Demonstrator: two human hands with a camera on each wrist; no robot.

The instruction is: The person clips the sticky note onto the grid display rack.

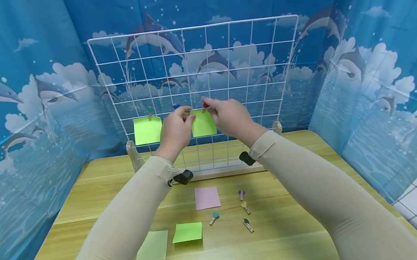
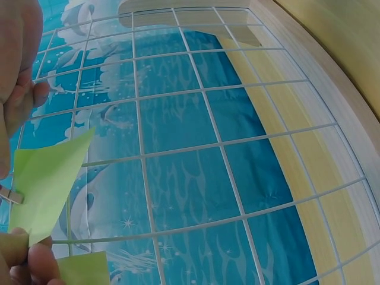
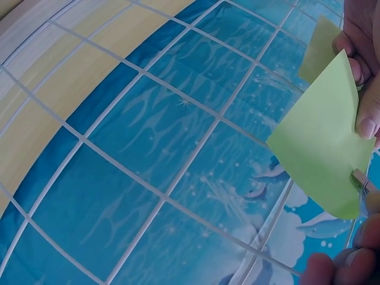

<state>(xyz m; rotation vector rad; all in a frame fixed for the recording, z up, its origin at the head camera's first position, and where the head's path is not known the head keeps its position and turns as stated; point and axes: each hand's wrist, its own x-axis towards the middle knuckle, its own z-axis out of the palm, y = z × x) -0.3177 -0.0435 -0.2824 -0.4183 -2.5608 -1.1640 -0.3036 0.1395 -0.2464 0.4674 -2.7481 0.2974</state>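
A yellow-green paper note (image 1: pixel 204 124) lies against the white wire grid (image 1: pixel 221 71). My left hand (image 1: pixel 175 130) pinches this note at its upper left edge. Across from it, my right hand (image 1: pixel 232 117) pinches a small clothespin with a red top (image 1: pixel 206 104) at the note's upper edge. In the right wrist view the clothespin (image 3: pixel 360 177) sits over the paper's edge. Further left, another yellow-green note (image 1: pixel 148 131) hangs from a clothespin with a green top (image 1: pixel 149 112). A blue clothespin top (image 1: pixel 176 106) shows just above my left hand; what it clips is hidden.
On the wooden table (image 1: pixel 285 242) lie a pink note (image 1: pixel 207 198), a bright green note (image 1: pixel 187 232) and a pale green note (image 1: pixel 152 246). Nearby are clothespins with teal (image 1: pixel 214 217), purple (image 1: pixel 241 195), yellow (image 1: pixel 246 207) and green (image 1: pixel 248 225) tops. Dolphin-print curtains (image 1: pixel 17 127) surround the table.
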